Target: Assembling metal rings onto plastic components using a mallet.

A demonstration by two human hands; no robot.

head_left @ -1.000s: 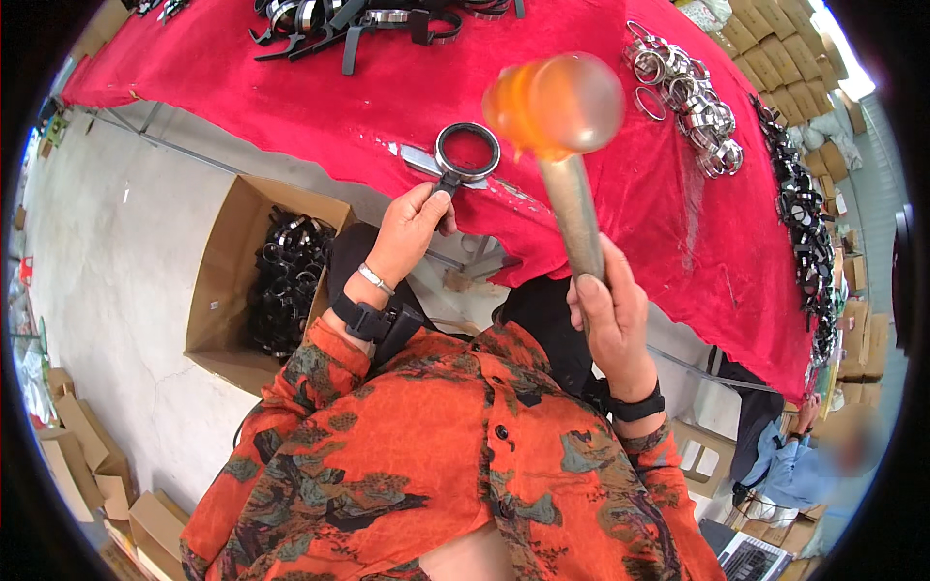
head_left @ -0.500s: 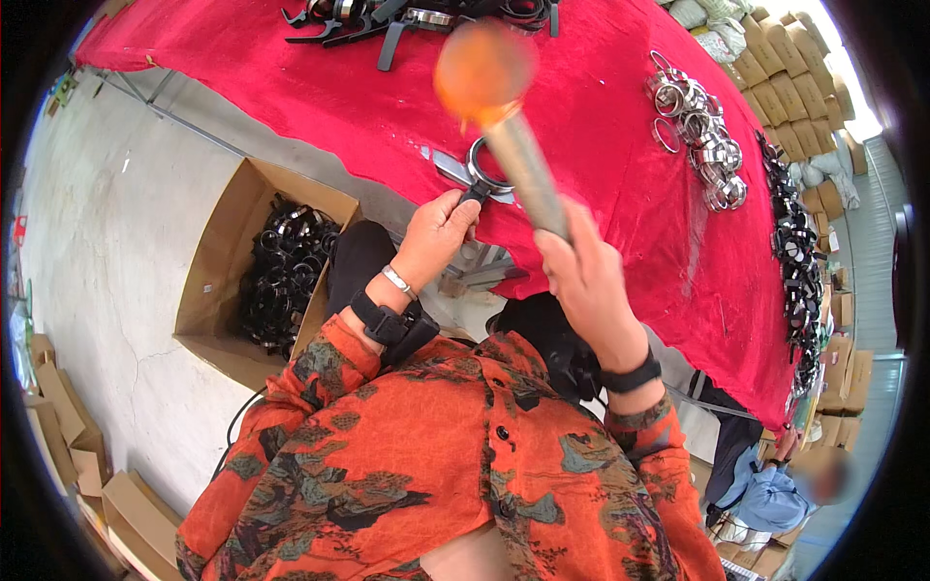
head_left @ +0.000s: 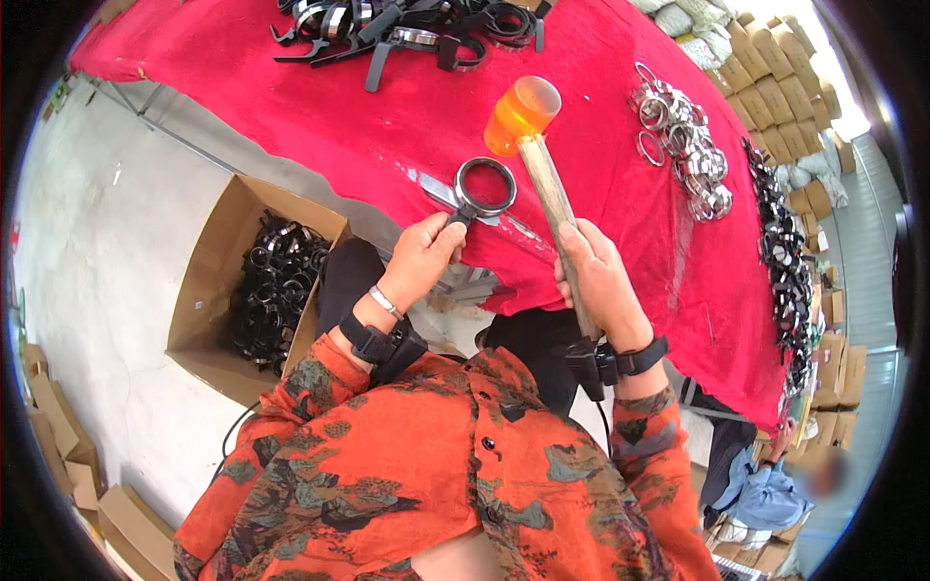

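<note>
My left hand (head_left: 418, 257) pinches the short black handle of a ringed piece (head_left: 466, 208). Its round black frame has a shiny metal inner band and rests at the near edge of the red cloth, over a flat grey metal strip (head_left: 436, 190). In my right hand (head_left: 601, 283) is a mallet (head_left: 550, 182), gripped by its wooden handle. The translucent orange mallet head is raised to the right of the ring and apart from it.
A red-covered table (head_left: 581, 136) curves around me. Black handled parts (head_left: 387, 44) lie at its far side, loose metal rings (head_left: 693, 145) to the right, and more black parts (head_left: 790, 261) along the right edge. A cardboard box (head_left: 199, 290) of black pieces stands left. Another person (head_left: 765, 494) sits lower right.
The mallet, blurred before, has tipped and shifted slightly right and down, uncovering the whole ring. My right hand has moved down and right. The left hand keeps its hold on the handle.
</note>
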